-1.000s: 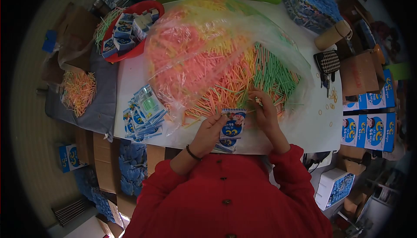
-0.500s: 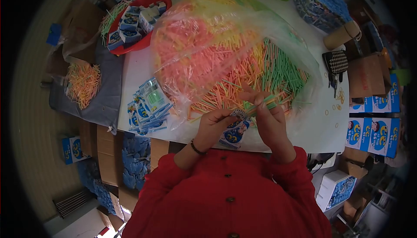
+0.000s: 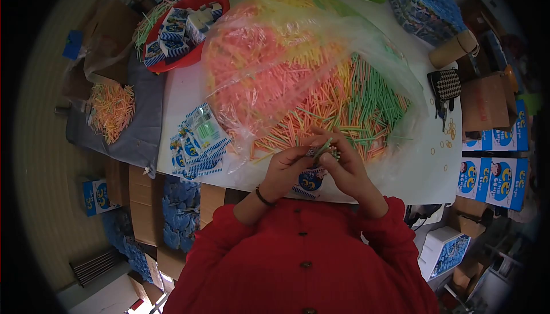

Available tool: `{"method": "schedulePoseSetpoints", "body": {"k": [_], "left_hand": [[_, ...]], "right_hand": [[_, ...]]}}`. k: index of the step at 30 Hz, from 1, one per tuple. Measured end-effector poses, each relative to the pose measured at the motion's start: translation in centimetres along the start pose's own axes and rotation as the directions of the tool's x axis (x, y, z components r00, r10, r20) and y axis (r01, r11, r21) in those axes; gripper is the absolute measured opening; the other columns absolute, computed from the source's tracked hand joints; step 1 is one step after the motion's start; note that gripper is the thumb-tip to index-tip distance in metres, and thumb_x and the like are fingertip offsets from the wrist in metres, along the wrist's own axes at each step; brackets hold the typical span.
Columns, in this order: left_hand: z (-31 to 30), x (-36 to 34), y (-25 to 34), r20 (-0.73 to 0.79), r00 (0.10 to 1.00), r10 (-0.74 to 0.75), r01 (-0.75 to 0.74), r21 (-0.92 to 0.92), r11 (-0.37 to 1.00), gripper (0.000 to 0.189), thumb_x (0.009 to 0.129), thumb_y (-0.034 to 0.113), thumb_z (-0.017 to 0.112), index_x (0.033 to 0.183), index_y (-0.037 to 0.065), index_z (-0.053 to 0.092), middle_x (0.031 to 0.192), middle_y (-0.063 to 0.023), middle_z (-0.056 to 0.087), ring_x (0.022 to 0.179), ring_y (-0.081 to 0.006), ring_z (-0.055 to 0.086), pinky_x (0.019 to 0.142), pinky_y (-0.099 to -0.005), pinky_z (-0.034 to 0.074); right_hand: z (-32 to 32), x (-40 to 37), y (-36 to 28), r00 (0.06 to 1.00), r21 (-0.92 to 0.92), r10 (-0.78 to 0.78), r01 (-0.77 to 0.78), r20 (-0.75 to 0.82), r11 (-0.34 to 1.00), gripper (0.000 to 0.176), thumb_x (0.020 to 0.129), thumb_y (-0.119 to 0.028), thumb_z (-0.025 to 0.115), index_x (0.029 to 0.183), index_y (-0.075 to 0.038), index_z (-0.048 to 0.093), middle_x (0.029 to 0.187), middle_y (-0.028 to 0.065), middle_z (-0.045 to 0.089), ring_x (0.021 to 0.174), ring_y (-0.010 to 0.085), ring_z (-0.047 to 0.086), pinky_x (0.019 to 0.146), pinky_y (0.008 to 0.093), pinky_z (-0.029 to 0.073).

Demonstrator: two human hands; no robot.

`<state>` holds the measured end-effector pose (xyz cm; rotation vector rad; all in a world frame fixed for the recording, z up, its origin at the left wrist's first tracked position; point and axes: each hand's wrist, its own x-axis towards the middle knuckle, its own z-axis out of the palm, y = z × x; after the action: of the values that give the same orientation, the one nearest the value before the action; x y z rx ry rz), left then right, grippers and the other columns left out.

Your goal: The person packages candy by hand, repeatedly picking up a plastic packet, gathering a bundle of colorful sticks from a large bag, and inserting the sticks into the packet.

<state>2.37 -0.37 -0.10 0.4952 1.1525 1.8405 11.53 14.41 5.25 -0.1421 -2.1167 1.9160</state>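
Note:
My left hand (image 3: pixel 286 172), with a dark bracelet at its wrist, pinches a small blue-and-white printed packet (image 3: pixel 310 183) near the table's front edge. Close beside it, my right hand (image 3: pixel 347 172) has its fingers closed round a small bundle of thin coloured sticks (image 3: pixel 330 152), whose ends show right at the packet's top. Just beyond both hands lies a large clear plastic bag (image 3: pixel 252 79) full of pink, orange, yellow and green sticks (image 3: pixel 372 93). Several flat printed packets (image 3: pixel 200 136) are piled to the left of my left hand.
A red basin (image 3: pixel 195 56) with filled packets stands at the back left. Loose sticks (image 3: pixel 112 110) lie on grey cloth at left. Rubber bands (image 3: pixel 448 133), keys (image 3: pixel 440 109), a checked pouch (image 3: pixel 445 85) and a tan cylinder (image 3: pixel 454 48) are at right. Printed boxes (image 3: pixel 499 179) stand beyond.
My right hand has drawn in toward the left hand, bringing the stick bundle to the packet's top; its raised fingers have curled in. The camera view has shifted slightly.

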Motion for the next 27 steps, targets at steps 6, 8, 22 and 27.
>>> {"method": "schedulePoseSetpoints", "body": {"k": [6,8,22,27], "left_hand": [[-0.4,0.6,-0.6,0.051,0.994,0.092,-0.098,0.125,0.987,0.028,0.097,0.003,0.048,0.123,-0.002,0.056,0.111,-0.0042,0.063,0.100,-0.0097,0.058,0.088,-0.0251,0.048],[-0.5,0.8,-0.8,0.074,0.993,0.094,-0.100,0.090,0.991,0.029,0.097,0.003,0.047,0.125,-0.002,0.054,0.115,-0.0053,0.062,0.104,-0.0111,0.057,0.091,-0.0264,0.047],[-0.7,0.9,-0.4,0.054,0.987,0.149,-0.123,-0.331,0.936,0.037,0.088,-0.010,0.053,0.123,0.003,0.052,0.120,-0.0107,0.060,0.115,-0.0225,0.056,0.098,-0.0376,0.046],[0.3,-0.3,2.9,-0.016,0.910,0.414,-0.414,-0.021,0.910,0.033,0.084,-0.015,0.057,0.113,0.001,0.054,0.116,-0.0135,0.061,0.108,-0.0218,0.060,0.094,-0.0346,0.049]], "right_hand": [[-1.0,1.4,-1.0,0.993,-0.369,-0.093,0.113,0.071,0.922,0.026,0.095,-0.019,0.050,0.116,-0.009,0.062,0.128,0.0099,0.057,0.128,0.0286,0.044,0.110,0.0460,0.021],[-1.0,1.7,-1.3,0.986,-0.502,-0.140,0.166,0.089,0.849,0.027,0.095,-0.020,0.048,0.115,-0.009,0.064,0.128,0.0123,0.056,0.128,0.0293,0.045,0.110,0.0437,0.023],[-1.2,0.7,-0.2,0.965,-0.015,0.144,-0.151,-0.219,0.988,0.015,0.097,-0.014,0.050,0.108,-0.004,0.052,0.083,0.0025,0.049,0.074,0.0135,0.049,0.073,0.0296,0.045],[0.3,0.5,1.2,0.958,-0.568,-0.288,0.232,-0.009,0.790,0.018,0.083,-0.007,0.068,0.097,-0.005,0.057,0.072,0.0067,0.049,0.060,0.0201,0.049,0.053,0.0319,0.039]]}}
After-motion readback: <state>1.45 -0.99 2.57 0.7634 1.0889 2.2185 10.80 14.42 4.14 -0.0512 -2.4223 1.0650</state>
